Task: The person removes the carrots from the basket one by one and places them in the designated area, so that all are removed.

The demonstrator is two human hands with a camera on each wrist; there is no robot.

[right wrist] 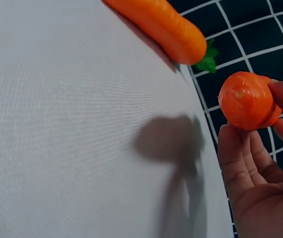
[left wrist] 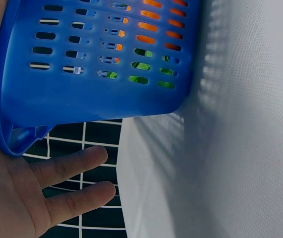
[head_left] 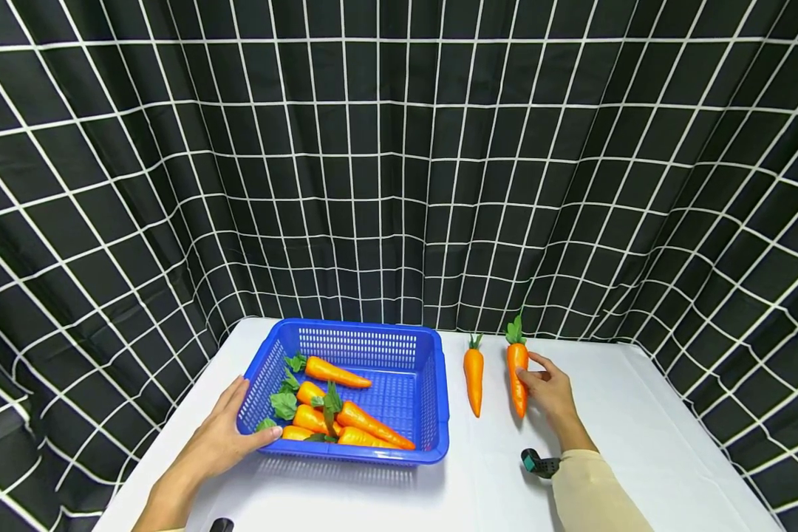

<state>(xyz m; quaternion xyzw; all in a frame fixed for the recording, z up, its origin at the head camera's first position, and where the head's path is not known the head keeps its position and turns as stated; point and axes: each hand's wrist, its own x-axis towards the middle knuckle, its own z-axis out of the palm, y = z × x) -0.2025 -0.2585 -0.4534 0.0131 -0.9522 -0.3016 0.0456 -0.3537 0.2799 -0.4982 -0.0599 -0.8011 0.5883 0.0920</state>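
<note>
My right hand (head_left: pixel 550 388) pinches an orange carrot (head_left: pixel 517 369) with a green leafy top between thumb and fingers. In the right wrist view the carrot (right wrist: pixel 246 101) is seen tip-on, held off the white table with its shadow below. A second carrot (head_left: pixel 473 377) lies to its left on the table. At the left near corner of a blue plastic basket (head_left: pixel 432 414), my left hand (head_left: pixel 222 436) rests against the rim, thumb on the near edge. Two of its fingers (left wrist: pixel 77 201) stretch out straight beside the basket. Several carrots (head_left: pixel 372 425) lie inside, leaves mostly toward the left.
A white cloth covers the table (head_left: pixel 638 428). Black curtain (head_left: pixel 399 185) with a white grid stands behind and on both sides, close to the table's far edge. A black wrist device (head_left: pixel 540 464) is on the right arm.
</note>
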